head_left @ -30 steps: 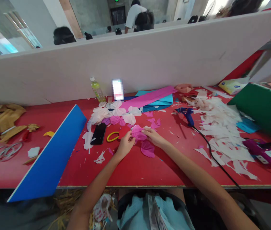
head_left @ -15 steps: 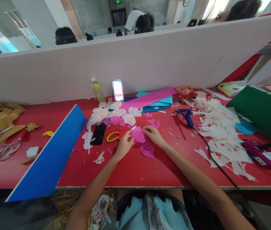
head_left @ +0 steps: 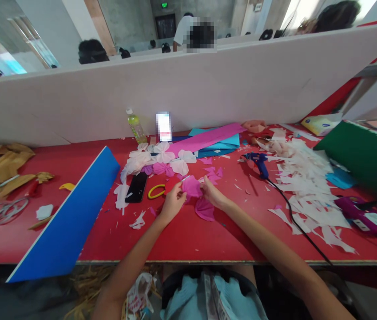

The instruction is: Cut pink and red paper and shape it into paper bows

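A pink crepe paper petal [head_left: 192, 186] is held up between my hands above the red table [head_left: 181, 244]. My left hand [head_left: 174, 201] grips its left edge, fingers closed. At its right edge are the bent fingers of my right hand [head_left: 212, 192], pinched on the paper. Just below lies another pink paper piece [head_left: 204, 210], rounded and pleated. A yellow loop handle [head_left: 156, 191], partly hidden behind my left hand, rests to the left. Behind the hands sit white paper flowers [head_left: 180, 162] and a pink paper flower [head_left: 163, 169].
A black phone [head_left: 136, 186] and an upright blue board [head_left: 71, 222] stand left. Right are a blue glue gun [head_left: 257, 163] with its cord, white paper scraps [head_left: 304, 178] and a purple device [head_left: 363, 215]. A bottle [head_left: 135, 126] and a lit screen [head_left: 164, 126] are by the partition.
My right hand has moved slightly down and left, its fingers now closed in on the petal's right edge. The left hand keeps its hold in about the same place.
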A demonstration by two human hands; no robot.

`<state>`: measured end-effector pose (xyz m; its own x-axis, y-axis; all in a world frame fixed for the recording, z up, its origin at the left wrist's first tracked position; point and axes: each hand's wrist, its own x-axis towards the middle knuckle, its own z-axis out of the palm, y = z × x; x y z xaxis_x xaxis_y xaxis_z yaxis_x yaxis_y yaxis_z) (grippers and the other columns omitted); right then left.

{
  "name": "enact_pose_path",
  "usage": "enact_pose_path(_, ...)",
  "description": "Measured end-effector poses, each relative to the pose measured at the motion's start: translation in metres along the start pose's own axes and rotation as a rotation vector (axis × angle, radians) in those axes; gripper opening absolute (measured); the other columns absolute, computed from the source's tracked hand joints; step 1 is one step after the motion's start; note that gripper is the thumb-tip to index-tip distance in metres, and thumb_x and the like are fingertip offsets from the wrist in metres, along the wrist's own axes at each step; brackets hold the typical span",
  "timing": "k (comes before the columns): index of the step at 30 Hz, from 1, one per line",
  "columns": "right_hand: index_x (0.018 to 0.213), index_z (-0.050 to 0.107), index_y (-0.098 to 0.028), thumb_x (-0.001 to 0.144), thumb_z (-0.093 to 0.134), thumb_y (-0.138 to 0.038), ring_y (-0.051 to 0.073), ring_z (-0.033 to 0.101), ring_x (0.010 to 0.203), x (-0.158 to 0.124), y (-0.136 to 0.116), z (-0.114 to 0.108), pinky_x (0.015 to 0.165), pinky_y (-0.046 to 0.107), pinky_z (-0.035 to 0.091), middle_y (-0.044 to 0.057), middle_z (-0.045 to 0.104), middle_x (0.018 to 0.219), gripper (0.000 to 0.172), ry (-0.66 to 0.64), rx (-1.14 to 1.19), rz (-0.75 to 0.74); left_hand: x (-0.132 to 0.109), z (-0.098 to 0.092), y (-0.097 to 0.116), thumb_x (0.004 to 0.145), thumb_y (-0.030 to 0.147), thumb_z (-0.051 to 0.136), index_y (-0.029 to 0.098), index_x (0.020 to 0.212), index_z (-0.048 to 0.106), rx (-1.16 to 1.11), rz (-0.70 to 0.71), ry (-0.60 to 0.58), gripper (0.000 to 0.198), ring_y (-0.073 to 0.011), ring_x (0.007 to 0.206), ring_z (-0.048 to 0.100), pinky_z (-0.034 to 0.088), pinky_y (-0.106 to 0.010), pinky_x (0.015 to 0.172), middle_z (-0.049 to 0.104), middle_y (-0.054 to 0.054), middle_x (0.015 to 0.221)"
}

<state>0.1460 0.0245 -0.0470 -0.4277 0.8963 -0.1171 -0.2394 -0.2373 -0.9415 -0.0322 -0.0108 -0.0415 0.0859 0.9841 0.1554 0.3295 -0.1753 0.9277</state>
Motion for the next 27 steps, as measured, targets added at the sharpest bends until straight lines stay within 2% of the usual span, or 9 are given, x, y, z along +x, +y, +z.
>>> enact_pose_path(2, 0.066, 0.056, -0.018, 0.082, 0.028, -0.073, 0.013, 0.047, 0.057, -0.004, -0.003, 0.004, 0.058, 0.025, 0.04, 0.001, 0.053, 0.061, 0.064, -0.128, 0.157, 0.115, 0.0, -0.001, 0.003, 0.08, 0.02, 0.051, 0.015, 0.121, 0.049, -0.016, 0.01, -0.007, 0.041, -0.0101, 0.062, 0.059, 0.05, -0.021, 0.061, 0.06, -0.001, 0.077)
enact_pose_path(5, 0.069, 0.059, -0.017, 0.083, 0.022, -0.073, 0.012, 0.05, 0.058, -0.008, -0.01, 0.004, 0.061, 0.025, 0.043, 0.002, 0.056, 0.063, 0.068, -0.206, 0.282, 0.213, 0.0, -0.003, 0.005, 0.08, 0.02, 0.05, 0.015, 0.121, 0.049, -0.029, 0.015, -0.011, 0.041, -0.0101, 0.062, 0.059, 0.05, -0.022, 0.062, 0.06, -0.001, 0.077)
enact_pose_path(8, 0.073, 0.06, -0.017, 0.085, 0.022, -0.071, 0.013, 0.053, 0.062, -0.009, -0.013, 0.004, 0.064, 0.025, 0.045, 0.003, 0.058, 0.065, 0.067, -0.219, 0.318, 0.253, 0.001, -0.003, 0.002, 0.079, 0.019, 0.052, 0.015, 0.119, 0.05, -0.008, 0.008, 0.012, 0.04, -0.0109, 0.064, 0.06, 0.051, -0.023, 0.064, 0.06, -0.002, 0.078)
enact_pose_path(14, 0.073, 0.061, -0.017, 0.087, 0.025, -0.067, 0.013, 0.056, 0.067, -0.011, -0.012, 0.008, 0.068, 0.025, 0.045, 0.004, 0.061, 0.07, 0.064, -0.238, 0.337, 0.233, 0.003, -0.004, -0.007, 0.08, 0.021, 0.053, 0.016, 0.118, 0.049, 0.017, 0.004, 0.029, 0.038, -0.0117, 0.066, 0.061, 0.051, -0.025, 0.063, 0.061, -0.004, 0.085)
enact_pose_path(21, 0.073, 0.062, -0.017, 0.089, 0.027, -0.064, 0.014, 0.058, 0.072, -0.01, -0.01, 0.005, 0.074, 0.028, 0.045, 0.005, 0.064, 0.075, 0.06, -0.237, 0.415, 0.24, 0.003, -0.005, 0.002, 0.077, 0.021, 0.058, 0.017, 0.112, 0.051, 0.125, 0.026, 0.123, 0.036, -0.0125, 0.071, 0.061, 0.05, -0.026, 0.068, 0.062, -0.005, 0.091)
enact_pose_path(24, 0.073, 0.062, -0.017, 0.09, 0.027, -0.062, 0.015, 0.059, 0.075, -0.01, -0.009, 0.005, 0.076, 0.029, 0.046, 0.005, 0.064, 0.075, 0.06, -0.246, 0.442, 0.232, 0.003, -0.008, 0.005, 0.074, 0.025, 0.061, 0.017, 0.099, 0.055, 0.161, 0.019, 0.169, 0.027, -0.0134, 0.071, 0.059, 0.048, -0.026, 0.069, 0.061, -0.002, 0.081)
enact_pose_path(27, 0.075, 0.063, -0.017, 0.09, 0.027, -0.062, 0.015, 0.06, 0.074, -0.01, -0.011, 0.006, 0.076, 0.028, 0.046, 0.005, 0.064, 0.074, 0.06, -0.249, 0.44, 0.22, 0.004, -0.01, 0.005, 0.075, 0.03, 0.06, 0.016, 0.078, 0.057, 0.185, -0.013, 0.131, 0.015, -0.0137, 0.068, 0.057, 0.045, -0.026, 0.066, 0.061, -0.002, 0.073)
